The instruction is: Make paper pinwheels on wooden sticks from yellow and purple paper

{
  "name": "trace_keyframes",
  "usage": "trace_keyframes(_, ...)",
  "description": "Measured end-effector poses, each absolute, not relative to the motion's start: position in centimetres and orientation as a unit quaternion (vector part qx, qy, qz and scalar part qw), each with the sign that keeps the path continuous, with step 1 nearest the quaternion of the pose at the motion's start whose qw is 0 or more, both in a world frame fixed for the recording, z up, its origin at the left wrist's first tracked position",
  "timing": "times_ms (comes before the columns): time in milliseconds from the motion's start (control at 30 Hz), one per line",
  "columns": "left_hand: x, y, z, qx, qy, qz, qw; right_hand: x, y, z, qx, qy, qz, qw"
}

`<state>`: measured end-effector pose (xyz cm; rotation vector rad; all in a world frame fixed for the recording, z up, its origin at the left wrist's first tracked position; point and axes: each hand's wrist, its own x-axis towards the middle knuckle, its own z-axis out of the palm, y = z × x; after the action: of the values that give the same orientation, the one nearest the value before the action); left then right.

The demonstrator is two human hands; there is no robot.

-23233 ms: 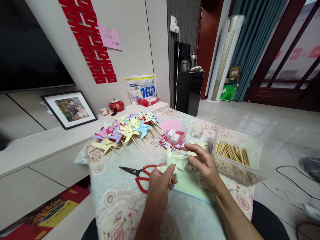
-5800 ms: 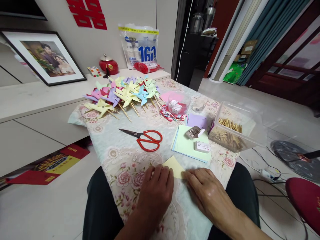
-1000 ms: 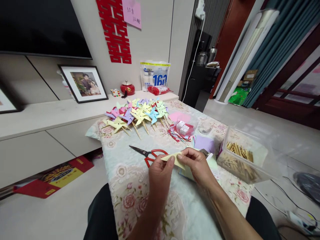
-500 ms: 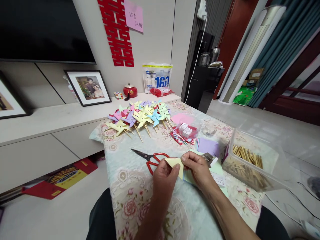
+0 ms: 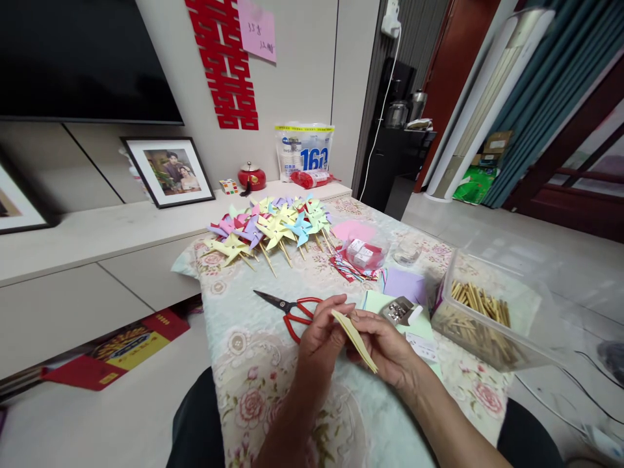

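Close together above the flowered tabletop (image 5: 268, 351), the right hand (image 5: 390, 351) grips a folded pale-yellow paper (image 5: 359, 344), while the left hand (image 5: 312, 344) curls along the paper's other side; whether it pinches too, I cannot tell. With that paper as the clock's centre and twelve straight ahead of the person, red-handled scissors (image 5: 287, 305) lie at ten. At two, a small box of metal pieces (image 5: 397, 310) rests on light-green sheets (image 5: 374, 301); farther out, between two and three, a clear tub (image 5: 536, 325) holds sticks (image 5: 480, 304). Out at eleven, multicoloured pinwheels (image 5: 273, 227) lie heaped.
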<state>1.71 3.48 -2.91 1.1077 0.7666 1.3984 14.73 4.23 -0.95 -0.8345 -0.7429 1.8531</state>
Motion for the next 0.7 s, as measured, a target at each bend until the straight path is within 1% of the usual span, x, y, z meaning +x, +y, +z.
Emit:
trace_keyframes(100,1.8,3.5,-3.0,0.464,0.333,0.596,0.565,14.6,4.1,-1.4,-0.328,-0.218,0.810,0.434)
trace_keyframes(200,1.7,3.4,-2.7,0.433,0.343,0.609,0.570,14.6,4.0,-1.6,-0.333,-0.249,0.797,0.439)
trace_keyframes(300,1.5,3.4,-2.6,0.386,0.341,0.617,0.594,14.9,4.0,-1.3,-0.372,-0.331,0.730,0.468)
trace_keyframes(400,1.5,3.5,-2.6,0.342,0.357,0.622,0.608,15.8,4.0,-0.8,-0.414,-0.451,0.611,0.501)
trace_keyframes(500,1.7,3.7,-2.7,0.337,0.387,0.610,0.604,16.5,4.0,-0.6,-0.449,-0.545,0.506,0.495)
trace_keyframes(600,1.8,3.7,-2.7,0.352,0.390,0.604,0.599,16.5,3.9,-0.6,-0.484,-0.567,0.479,0.463)
trace_keyframes(700,1.8,3.8,-2.8,0.352,0.381,0.600,0.609,16.0,4.0,-0.8,-0.497,-0.535,0.489,0.476)
